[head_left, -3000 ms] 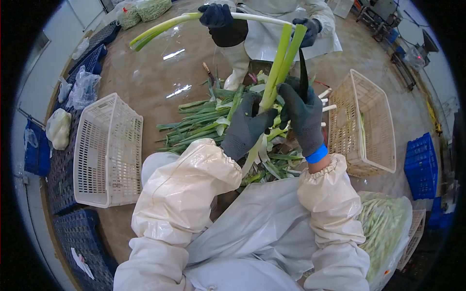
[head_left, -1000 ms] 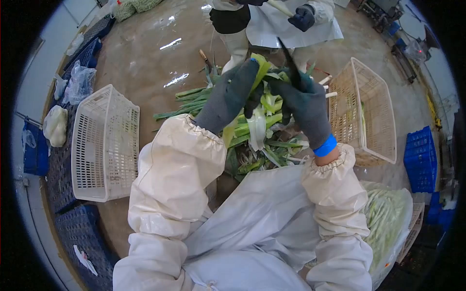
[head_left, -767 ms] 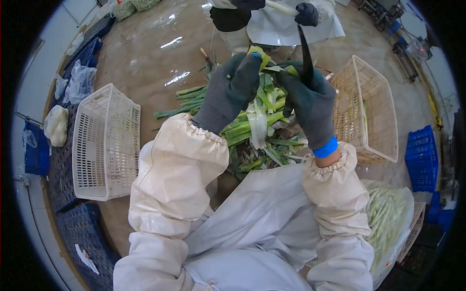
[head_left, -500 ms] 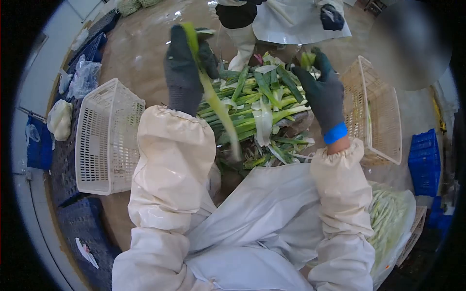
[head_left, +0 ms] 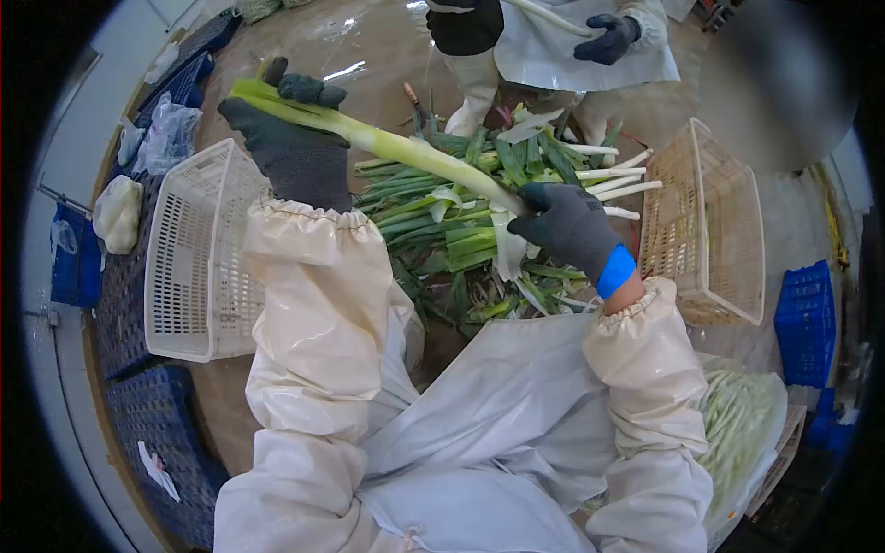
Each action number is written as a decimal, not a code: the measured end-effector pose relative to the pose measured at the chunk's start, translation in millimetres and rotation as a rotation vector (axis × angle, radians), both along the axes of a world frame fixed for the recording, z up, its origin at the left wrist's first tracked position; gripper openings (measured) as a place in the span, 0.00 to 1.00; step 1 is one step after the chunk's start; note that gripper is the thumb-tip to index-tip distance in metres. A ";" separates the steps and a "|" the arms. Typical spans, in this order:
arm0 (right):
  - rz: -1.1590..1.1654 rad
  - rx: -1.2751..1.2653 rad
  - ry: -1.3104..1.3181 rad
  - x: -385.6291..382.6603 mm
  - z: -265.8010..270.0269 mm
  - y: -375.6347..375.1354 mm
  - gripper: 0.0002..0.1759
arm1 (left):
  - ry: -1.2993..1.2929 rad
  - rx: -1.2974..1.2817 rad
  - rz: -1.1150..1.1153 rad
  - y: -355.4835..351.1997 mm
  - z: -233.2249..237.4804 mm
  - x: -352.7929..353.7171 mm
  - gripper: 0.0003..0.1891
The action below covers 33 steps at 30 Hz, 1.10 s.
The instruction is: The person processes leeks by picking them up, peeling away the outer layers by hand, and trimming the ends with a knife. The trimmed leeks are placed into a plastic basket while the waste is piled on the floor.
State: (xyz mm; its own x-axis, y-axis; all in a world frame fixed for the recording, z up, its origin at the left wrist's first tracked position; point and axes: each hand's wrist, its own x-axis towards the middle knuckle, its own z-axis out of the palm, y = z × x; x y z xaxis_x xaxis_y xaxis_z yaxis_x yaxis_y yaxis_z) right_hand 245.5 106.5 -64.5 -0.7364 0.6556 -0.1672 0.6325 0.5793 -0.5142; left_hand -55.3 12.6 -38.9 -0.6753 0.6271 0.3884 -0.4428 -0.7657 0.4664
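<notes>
Between white basket (head_left: pixel 194 267) and tan basket (head_left: pixel 714 230), left hand (head_left: pixel 293 157) and right hand (head_left: pixel 570 226) grip one leek (head_left: pixel 415 155).

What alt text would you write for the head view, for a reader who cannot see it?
A grey-gloved left hand and right hand hold a long green-and-white leek above a pile of green leek trimmings. A white plastic basket sits left, a beige plastic basket right.

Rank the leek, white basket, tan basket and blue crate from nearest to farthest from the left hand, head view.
1. The leek: gripped at its green end by the left hand.
2. The white basket: just beside that hand, on the left.
3. The tan basket: well off to the right.
4. The blue crate: at the far right edge.
</notes>
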 end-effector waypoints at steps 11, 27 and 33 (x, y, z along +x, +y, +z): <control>-0.321 0.575 0.234 134.2 82.6 27.0 0.19 | 0.097 0.168 -0.350 10.1 -53.9 -38.5 0.28; -1.331 0.323 -0.002 395.8 49.9 23.8 0.17 | 0.019 -0.149 -0.240 32.1 -46.4 9.4 0.23; -1.003 0.997 -0.237 392.5 25.3 171.3 0.26 | 0.123 0.047 -0.534 29.4 -45.0 11.7 0.23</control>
State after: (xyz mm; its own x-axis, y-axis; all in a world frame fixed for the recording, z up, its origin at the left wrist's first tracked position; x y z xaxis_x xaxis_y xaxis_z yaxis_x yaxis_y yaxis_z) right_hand 638.0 277.8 -39.1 0.0786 0.7866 0.6125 0.9944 -0.1053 0.0076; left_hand -43.6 42.0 -83.9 -0.2157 0.8503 0.4801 -0.7196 -0.4707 0.5105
